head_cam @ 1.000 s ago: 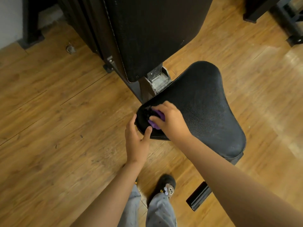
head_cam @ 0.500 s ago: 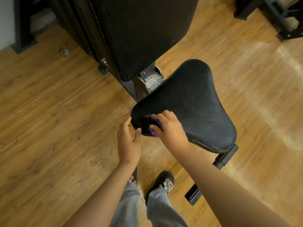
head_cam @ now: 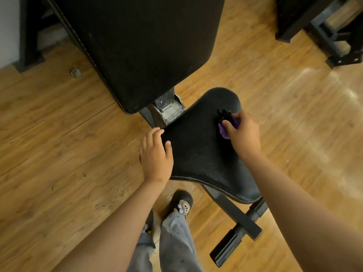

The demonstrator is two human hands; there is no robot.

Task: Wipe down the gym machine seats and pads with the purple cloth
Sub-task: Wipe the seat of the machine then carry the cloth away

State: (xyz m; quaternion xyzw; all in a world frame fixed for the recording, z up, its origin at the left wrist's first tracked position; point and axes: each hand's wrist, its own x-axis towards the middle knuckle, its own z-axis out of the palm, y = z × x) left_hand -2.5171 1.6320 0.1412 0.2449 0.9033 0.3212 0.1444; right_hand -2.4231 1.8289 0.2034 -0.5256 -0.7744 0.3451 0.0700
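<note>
Over wooden plank floor (head_cam: 59, 163), right hand (head_cam: 243, 134) clutches bunched purple cloth (head_cam: 223, 132) on black padded seat (head_cam: 196, 154); left hand (head_cam: 155, 156) lies flat alongside.

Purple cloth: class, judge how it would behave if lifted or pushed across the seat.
Probably floppy: the purple cloth is bunched up in the right hand. Likely light, as that hand alone encloses most of it. It should slide readily over the smooth seat.

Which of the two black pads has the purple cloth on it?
The lower seat pad; the right hand grips the purple cloth on it. The tall back pad has none.
</note>
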